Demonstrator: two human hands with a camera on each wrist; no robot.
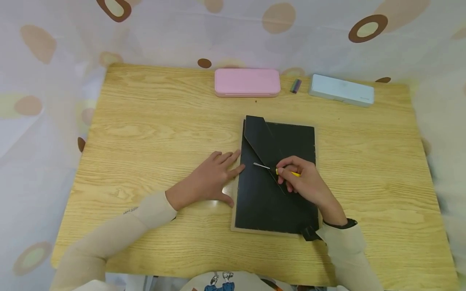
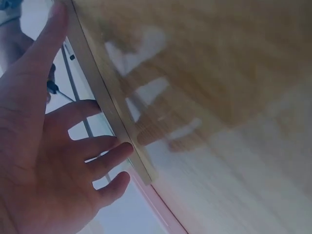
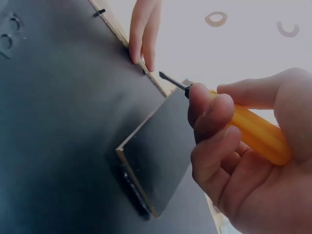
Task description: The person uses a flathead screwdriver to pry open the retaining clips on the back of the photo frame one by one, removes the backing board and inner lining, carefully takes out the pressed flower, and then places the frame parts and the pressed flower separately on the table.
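A wooden picture frame [image 1: 233,229] lies face down, its black backing board [image 1: 269,214] uppermost. A black easel stand [image 1: 260,137] slants across the board, and its free end shows raised in the right wrist view. My right hand [image 1: 308,182] grips a screwdriver [image 3: 261,134] by its yellow handle, the flat metal tip pointing left above the board. Small dark tabs [image 3: 101,11] stick out along the frame's inner edge. With fingers spread, my left hand [image 1: 209,180] rests at the frame's left side, fingertips right at the edge.
Toward the back of the wooden table [image 1: 145,121] lie a pink case [image 1: 247,82], a small dark multicoloured block [image 1: 295,86] and a pale blue case [image 1: 341,89]. A patterned cloth [image 1: 240,28] hangs behind the table. A black strap end [image 1: 309,233] lies by the right wrist.
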